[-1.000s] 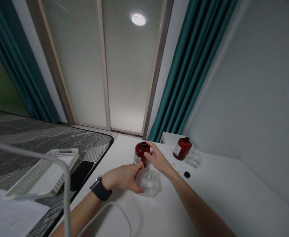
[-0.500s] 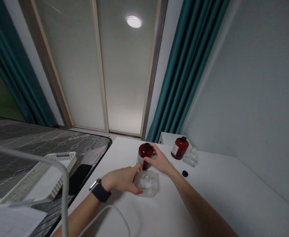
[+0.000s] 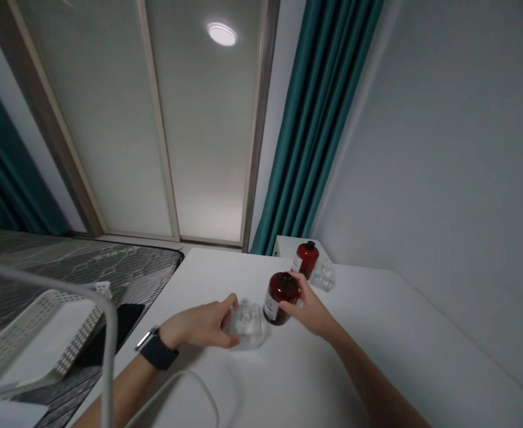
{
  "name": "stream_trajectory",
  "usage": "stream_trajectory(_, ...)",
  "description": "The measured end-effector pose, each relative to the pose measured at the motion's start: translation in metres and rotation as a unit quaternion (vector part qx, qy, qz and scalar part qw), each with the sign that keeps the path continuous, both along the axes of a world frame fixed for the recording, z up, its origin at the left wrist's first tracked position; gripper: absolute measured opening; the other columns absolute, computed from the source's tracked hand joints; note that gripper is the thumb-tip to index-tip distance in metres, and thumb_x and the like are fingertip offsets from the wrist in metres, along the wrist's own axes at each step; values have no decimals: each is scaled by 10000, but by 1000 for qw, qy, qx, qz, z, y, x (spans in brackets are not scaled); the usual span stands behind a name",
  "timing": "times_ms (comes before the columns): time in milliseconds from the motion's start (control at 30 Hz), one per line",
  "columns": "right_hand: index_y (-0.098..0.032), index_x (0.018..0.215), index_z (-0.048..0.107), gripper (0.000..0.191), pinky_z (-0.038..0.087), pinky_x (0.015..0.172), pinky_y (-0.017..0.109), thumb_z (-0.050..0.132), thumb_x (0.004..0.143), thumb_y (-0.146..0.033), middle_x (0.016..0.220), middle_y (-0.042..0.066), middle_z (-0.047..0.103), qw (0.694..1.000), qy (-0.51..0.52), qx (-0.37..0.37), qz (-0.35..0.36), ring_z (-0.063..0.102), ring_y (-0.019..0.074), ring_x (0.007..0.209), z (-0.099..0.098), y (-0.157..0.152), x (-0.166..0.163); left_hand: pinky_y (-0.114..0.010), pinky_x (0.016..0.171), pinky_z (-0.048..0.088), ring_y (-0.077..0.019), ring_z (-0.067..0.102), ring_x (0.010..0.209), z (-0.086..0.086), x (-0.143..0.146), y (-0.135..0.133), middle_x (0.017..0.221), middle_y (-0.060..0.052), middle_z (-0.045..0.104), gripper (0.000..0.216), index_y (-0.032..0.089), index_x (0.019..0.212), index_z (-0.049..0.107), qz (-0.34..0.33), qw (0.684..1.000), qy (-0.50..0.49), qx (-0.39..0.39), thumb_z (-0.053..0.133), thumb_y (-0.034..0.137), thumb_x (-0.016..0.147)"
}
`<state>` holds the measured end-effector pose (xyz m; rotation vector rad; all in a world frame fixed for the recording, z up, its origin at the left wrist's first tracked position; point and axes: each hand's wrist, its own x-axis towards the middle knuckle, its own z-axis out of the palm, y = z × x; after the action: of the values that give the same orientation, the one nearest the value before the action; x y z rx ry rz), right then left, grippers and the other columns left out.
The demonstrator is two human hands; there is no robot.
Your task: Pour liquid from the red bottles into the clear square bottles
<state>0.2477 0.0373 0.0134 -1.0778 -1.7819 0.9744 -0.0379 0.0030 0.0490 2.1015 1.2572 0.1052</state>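
My right hand is wrapped around the right side of a dark red bottle with a white label. The bottle seems upright, its top uncovered by my fingers. Just left of it, a clear square glass container sits on the white table. My left hand, with a dark-strapped watch at the wrist, grips that container's left side between thumb and fingers. Behind the held bottle stands a second red bottle with a black cap, partly hidden, beside another clear glass piece.
A pale cable arcs through the near left. Left of the table, a white perforated basket and a black flat item lie on a grey patterned surface. Teal curtain and a wall rise behind.
My right hand has carried the red bottle from behind the glass container to its right side. The view has turned slightly right. The loose black cap on the table is now out of sight.
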Motion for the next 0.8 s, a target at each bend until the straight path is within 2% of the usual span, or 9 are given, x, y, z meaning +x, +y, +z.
stream_trajectory(167, -264, 1377, 450, 629, 345, 1140, 527, 694, 798, -288, 1419, 99, 520, 998, 18, 40, -41, 505, 296, 1309, -17, -17, 9, -266, 579, 379, -171, 519, 633, -3, 0, 2, 734, 43, 540, 443, 202, 1071, 422, -10, 1000, -18, 11, 625, 456, 771)
stream_trajectory(333, -260, 1378, 458, 653, 327, 1154, 525, 714, 779, -296, 1384, 104, 527, 994, 36, 78, -64, 485, 303, 1320, -25, -23, 3, -304, 703, 452, -211, 564, 781, -6, 0, 5, 890, -21, 584, 412, 185, 1072, 518, -30, 995, -36, 91, 644, 462, 794)
stream_trajectory(400, -259, 1397, 427, 693, 319, 1161, 525, 728, 775, -312, 1411, 112, 500, 994, 54, 73, -62, 472, 304, 1335, -28, -22, 0, -341, 798, 480, -244, 578, 911, -6, 0, 6, 1036, -66, 589, 461, 182, 1161, 525, -46, 989, -63, 129, 656, 445, 806)
stream_trajectory(533, -264, 1476, 293, 872, 302, 1170, 530, 773, 757, -384, 1488, 129, 432, 993, 105, 38, -32, 449, 302, 1368, -36, -20, -6, -415, 935, 473, -282, 557, 1070, -13, 2, 8, 1232, -116, 544, 699, 189, 1359, 419, -53, 978, -112, 165, 723, 453, 787)
stream_trajectory(600, -262, 1484, 274, 940, 310, 1164, 531, 804, 727, -432, 1471, 134, 456, 991, 132, 25, -18, 470, 305, 1354, -38, -19, -9, -425, 952, 469, -287, 556, 1076, -22, 8, 8, 1232, -121, 549, 760, 174, 1344, 423, -42, 976, -131, 168, 783, 441, 731)
stream_trajectory(667, -254, 1470, 295, 966, 341, 1146, 525, 828, 695, -474, 1435, 138, 496, 987, 158, 16, -7, 505, 309, 1322, -39, -19, -11, -426, 930, 478, -286, 572, 1041, -32, 16, 8, 1194, -117, 571, 751, 166, 1291, 450, -4, 977, -133, 166, 825, 392, 680)
stream_trajectory(733, -243, 1430, 347, 940, 375, 1124, 511, 841, 671, -495, 1397, 139, 528, 985, 173, 15, -2, 527, 311, 1294, -40, -18, -13, -421, 900, 486, -280, 586, 1007, -42, 26, 7, 1148, -105, 592, 681, 171, 1226, 470, 31, 975, -145, 169, 824, 357, 675)
stream_trajectory(800, -235, 1370, 407, 865, 409, 1098, 493, 842, 665, -484, 1349, 133, 557, 983, 183, 24, -8, 547, 307, 1261, -41, -18, -15, -427, 900, 484, -284, 587, 1017, -49, 34, 7, 1163, -112, 590, 732, 176, 1244, 437, 59, 971, -161, 168, 835, 353, 656)
